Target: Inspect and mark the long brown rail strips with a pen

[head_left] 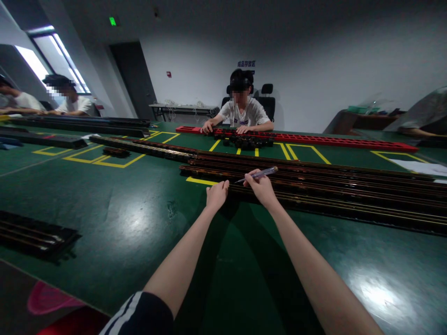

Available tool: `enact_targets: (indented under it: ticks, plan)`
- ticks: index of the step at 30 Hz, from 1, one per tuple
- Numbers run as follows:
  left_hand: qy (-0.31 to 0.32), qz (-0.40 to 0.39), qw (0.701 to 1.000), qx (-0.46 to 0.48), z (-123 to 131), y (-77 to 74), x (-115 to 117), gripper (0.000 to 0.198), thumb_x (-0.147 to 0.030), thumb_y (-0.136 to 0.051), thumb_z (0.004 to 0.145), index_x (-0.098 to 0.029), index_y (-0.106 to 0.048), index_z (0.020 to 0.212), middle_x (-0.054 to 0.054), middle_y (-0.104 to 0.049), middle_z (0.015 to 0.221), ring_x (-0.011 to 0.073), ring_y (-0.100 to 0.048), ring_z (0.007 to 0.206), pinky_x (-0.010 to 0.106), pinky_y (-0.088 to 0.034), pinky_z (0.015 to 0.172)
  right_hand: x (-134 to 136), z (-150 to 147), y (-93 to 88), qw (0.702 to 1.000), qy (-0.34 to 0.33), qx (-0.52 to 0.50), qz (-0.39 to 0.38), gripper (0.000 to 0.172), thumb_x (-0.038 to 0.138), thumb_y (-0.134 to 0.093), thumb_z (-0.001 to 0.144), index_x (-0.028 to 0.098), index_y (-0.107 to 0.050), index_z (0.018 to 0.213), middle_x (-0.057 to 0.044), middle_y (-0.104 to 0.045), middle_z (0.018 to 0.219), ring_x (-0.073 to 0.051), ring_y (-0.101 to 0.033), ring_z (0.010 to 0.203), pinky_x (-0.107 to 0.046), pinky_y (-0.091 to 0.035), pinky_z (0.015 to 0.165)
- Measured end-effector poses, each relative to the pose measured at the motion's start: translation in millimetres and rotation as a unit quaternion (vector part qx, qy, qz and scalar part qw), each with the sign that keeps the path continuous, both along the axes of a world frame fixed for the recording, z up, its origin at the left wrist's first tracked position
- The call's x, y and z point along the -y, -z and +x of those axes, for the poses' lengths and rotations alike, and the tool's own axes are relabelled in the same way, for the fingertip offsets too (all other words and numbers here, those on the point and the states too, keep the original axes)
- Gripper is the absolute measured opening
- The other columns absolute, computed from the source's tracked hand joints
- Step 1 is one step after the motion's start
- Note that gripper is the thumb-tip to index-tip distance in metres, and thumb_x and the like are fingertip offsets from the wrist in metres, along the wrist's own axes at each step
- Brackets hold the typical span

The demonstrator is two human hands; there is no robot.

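Note:
Several long dark rails (pixel 314 186) lie side by side across the green table (pixel 122 218). My left hand (pixel 216 194) rests with curled fingers at the near rail's left end, touching it. My right hand (pixel 261 186) is closed round a slim pen-like screwdriver (pixel 258 174), its tip pointing left and down toward the rail just beside my left hand.
A person in a white shirt sits opposite at a long red rail (pixel 314 138) with small dark parts (pixel 247 142). More dark rails (pixel 132 145) lie at the left, a dark tray (pixel 31 235) near left. Other people sit at far left. Yellow tape marks the table.

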State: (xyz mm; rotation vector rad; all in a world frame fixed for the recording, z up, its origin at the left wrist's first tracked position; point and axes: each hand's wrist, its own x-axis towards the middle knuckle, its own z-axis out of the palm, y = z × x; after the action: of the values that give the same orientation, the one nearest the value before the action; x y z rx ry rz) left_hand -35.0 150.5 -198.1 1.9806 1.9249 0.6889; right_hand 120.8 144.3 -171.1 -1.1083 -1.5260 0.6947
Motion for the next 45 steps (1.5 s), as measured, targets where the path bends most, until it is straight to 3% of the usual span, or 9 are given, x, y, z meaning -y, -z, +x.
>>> enact_targets:
  ticks: [7,26,33,45]
  plan:
    - [-0.013,0.005,0.999,0.037,1,1.4,-1,0.043,-0.036,-0.026,0.098,-0.021,-0.065,0.091,0.008,-0.072,0.099,0.025,-0.064,0.096,0.039,-0.039,0.091,-3,-1,13.9,1.0,-0.015,0.005,-0.011,0.028,0.049,-0.058,0.078,0.022,-0.054,0.072,-0.002,-0.066,0.06,-0.02,-0.066,0.062,-0.034,-0.051,0.068]
    - [-0.015,0.009,0.998,0.052,0,1.4,1,0.042,-0.035,-0.028,0.099,-0.021,-0.064,0.082,0.004,-0.071,0.089,0.0209,-0.065,0.087,0.036,-0.04,0.091,-8,4,19.1,0.997,-0.064,-0.009,-0.035,0.026,0.044,-0.065,0.07,0.022,-0.053,0.072,0.001,-0.063,0.063,-0.017,-0.064,0.065,-0.032,-0.05,0.068]
    - [-0.02,0.01,0.999,0.033,1,2.1,0,0.043,-0.035,-0.027,0.099,-0.02,-0.066,0.086,0.006,-0.072,0.095,0.0219,-0.065,0.092,0.035,-0.04,0.091,-7,3,17.0,0.997,-0.07,-0.008,-0.038,0.018,0.037,-0.064,0.071,0.021,-0.055,0.072,0.001,-0.064,0.064,-0.017,-0.064,0.066,-0.033,-0.049,0.069]
    - [-0.02,0.013,0.999,0.028,1,0.5,2,0.044,-0.035,-0.027,0.099,-0.02,-0.066,0.087,0.006,-0.072,0.096,0.0222,-0.065,0.092,0.036,-0.041,0.09,-2,2,10.0,0.994,-0.051,0.085,-0.035,0.008,0.028,-0.063,0.073,0.021,-0.065,0.073,-0.001,-0.067,0.072,-0.018,-0.061,0.07,-0.032,-0.047,0.068]
